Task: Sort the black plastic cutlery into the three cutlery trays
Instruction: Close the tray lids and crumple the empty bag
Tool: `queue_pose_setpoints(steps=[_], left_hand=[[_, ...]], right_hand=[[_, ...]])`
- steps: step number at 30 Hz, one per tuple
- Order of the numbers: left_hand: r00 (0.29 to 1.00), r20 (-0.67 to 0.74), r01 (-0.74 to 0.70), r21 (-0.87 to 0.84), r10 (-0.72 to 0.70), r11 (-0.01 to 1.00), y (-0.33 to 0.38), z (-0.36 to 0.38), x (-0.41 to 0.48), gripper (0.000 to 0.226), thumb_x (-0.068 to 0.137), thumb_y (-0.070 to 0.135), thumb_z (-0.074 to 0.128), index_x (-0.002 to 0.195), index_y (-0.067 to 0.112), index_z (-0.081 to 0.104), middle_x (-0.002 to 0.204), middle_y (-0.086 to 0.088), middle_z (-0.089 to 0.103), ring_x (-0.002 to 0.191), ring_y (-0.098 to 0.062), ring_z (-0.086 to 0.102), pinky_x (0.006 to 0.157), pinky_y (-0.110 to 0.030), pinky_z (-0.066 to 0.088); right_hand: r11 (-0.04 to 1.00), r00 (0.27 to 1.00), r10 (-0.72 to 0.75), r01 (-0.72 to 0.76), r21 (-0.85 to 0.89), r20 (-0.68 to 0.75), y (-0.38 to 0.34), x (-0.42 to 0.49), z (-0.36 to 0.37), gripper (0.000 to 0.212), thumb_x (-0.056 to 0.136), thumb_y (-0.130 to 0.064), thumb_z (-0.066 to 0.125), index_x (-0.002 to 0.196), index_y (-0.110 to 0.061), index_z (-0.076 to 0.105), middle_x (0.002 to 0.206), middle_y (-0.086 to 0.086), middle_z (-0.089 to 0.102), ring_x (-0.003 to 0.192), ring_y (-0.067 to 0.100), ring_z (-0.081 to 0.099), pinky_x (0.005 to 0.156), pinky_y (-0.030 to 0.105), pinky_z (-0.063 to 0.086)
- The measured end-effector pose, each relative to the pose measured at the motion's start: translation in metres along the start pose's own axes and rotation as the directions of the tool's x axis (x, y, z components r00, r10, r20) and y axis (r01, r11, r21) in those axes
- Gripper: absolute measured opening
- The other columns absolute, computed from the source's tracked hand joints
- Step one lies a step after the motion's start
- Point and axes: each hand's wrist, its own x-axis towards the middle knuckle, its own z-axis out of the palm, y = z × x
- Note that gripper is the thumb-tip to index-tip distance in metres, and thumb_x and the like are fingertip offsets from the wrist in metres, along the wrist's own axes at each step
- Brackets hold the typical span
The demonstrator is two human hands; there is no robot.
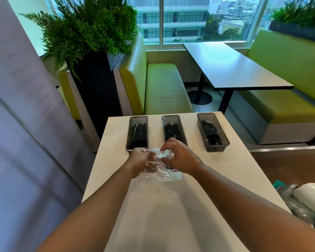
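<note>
Three smoky clear cutlery trays stand in a row at the far end of the white table (171, 206). The left tray (137, 132) holds black knives, the middle tray (173, 129) black forks, the right tray (212, 131) black spoons. In front of the left and middle trays both my hands grip a crumpled clear plastic bag (161, 171). My left hand (140, 160) pinches its left side and my right hand (180, 157) clutches its bunched top. I cannot tell whether anything is inside the bag.
A white object with crumpled plastic wrapping (305, 202) sits off the table's right edge. Beyond the table are green booth seats (162, 88), a second table (231, 68), a tall dark planter with ferns (91, 79) and a grey curtain (25, 124) at left.
</note>
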Motion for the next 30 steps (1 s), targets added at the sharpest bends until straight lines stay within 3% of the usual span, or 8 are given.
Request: queue_pose_setpoints(steps=[5,10,13,17,19,22,25,30], left_hand=[[1.000,0.020,0.008,-0.241,-0.004,0.971,0.001,0.003,-0.006,0.028,0.103,0.003,0.042,0.102,0.002,0.070,0.088,-0.017,0.075,0.067,-0.025,0.072,0.061,-0.036,0.060],[0.985,0.170,0.096,-0.430,-0.023,0.898,-0.005,-0.003,-0.006,0.047,0.102,0.034,0.039,0.117,-0.001,0.065,0.104,-0.023,0.067,0.085,-0.029,0.066,0.078,-0.040,0.052],[0.989,0.142,0.006,-0.345,0.046,0.939,-0.009,0.000,-0.005,0.038,0.099,0.027,0.061,0.122,-0.004,0.065,0.110,-0.023,0.070,0.085,-0.026,0.069,0.075,-0.035,0.057],[0.988,0.058,-0.118,-0.331,0.145,0.936,-0.011,0.009,-0.004,0.029,0.098,0.005,0.060,0.126,-0.002,0.061,0.120,-0.025,0.069,0.101,-0.033,0.072,0.076,-0.037,0.061],[0.984,0.079,-0.122,-0.366,0.161,0.923,-0.008,0.015,-0.008,0.027,0.100,0.004,0.056,0.126,-0.001,0.061,0.120,-0.022,0.071,0.107,-0.035,0.071,0.080,-0.040,0.060],[0.971,0.161,-0.092,-0.439,0.179,0.894,-0.005,0.023,-0.017,0.025,0.101,0.005,0.053,0.123,0.000,0.062,0.118,-0.021,0.072,0.109,-0.036,0.070,0.090,-0.046,0.059],[0.949,0.219,-0.127,-0.390,0.225,0.912,-0.006,0.032,-0.023,0.024,0.099,0.008,0.057,0.120,0.001,0.066,0.116,-0.022,0.071,0.105,-0.037,0.070,0.082,-0.044,0.061],[0.898,0.233,-0.367,-0.075,0.374,0.927,-0.007,0.066,-0.030,0.020,0.088,0.016,0.073,0.106,0.009,0.075,0.106,-0.017,0.074,0.104,-0.036,0.070,0.090,-0.049,0.059]], right_hand=[[0.995,0.998,-0.059,0.059,-0.077,0.004,-0.001,-0.018,0.022,0.051,0.089,-0.055,0.064,0.131,-0.026,0.065,0.126,-0.009,0.052,0.115,0.012,0.048,0.092,0.032,0.051],[0.973,0.999,-0.049,0.052,-0.226,0.016,-0.009,-0.028,0.032,0.061,0.092,-0.065,0.054,0.141,-0.030,0.057,0.131,-0.004,0.047,0.122,0.014,0.042,0.095,0.034,0.048],[0.999,0.997,0.048,-0.048,-0.015,0.067,-0.008,-0.029,0.031,0.050,0.101,-0.058,0.040,0.138,-0.031,0.060,0.121,-0.007,0.044,0.115,0.010,0.044,0.094,0.033,0.049],[0.925,0.972,0.236,-0.232,0.301,0.023,-0.005,-0.028,0.029,0.026,0.105,-0.041,0.046,0.127,-0.033,0.057,0.128,-0.006,0.043,0.118,0.016,0.055,0.095,0.037,0.054],[0.862,0.953,0.304,-0.276,0.426,0.003,-0.004,-0.029,0.028,0.031,0.101,-0.039,0.055,0.130,-0.038,0.046,0.135,-0.005,0.045,0.120,0.016,0.057,0.096,0.045,0.056],[0.747,0.938,0.346,-0.282,0.602,0.010,-0.006,-0.034,0.021,0.048,0.096,-0.030,0.067,0.134,-0.039,0.039,0.125,-0.011,0.057,0.109,0.009,0.063,0.093,0.043,0.058],[0.690,0.927,0.372,-0.315,0.652,0.055,-0.006,-0.045,0.010,0.047,0.093,-0.028,0.071,0.132,-0.035,0.046,0.118,-0.001,0.064,0.106,0.021,0.067,0.086,0.043,0.060],[0.617,0.891,0.439,-0.390,0.684,0.112,0.005,-0.078,-0.016,0.031,0.089,-0.017,0.063,0.120,-0.014,0.067,0.111,0.026,0.068,0.093,0.039,0.068,0.077,0.048,0.056]])
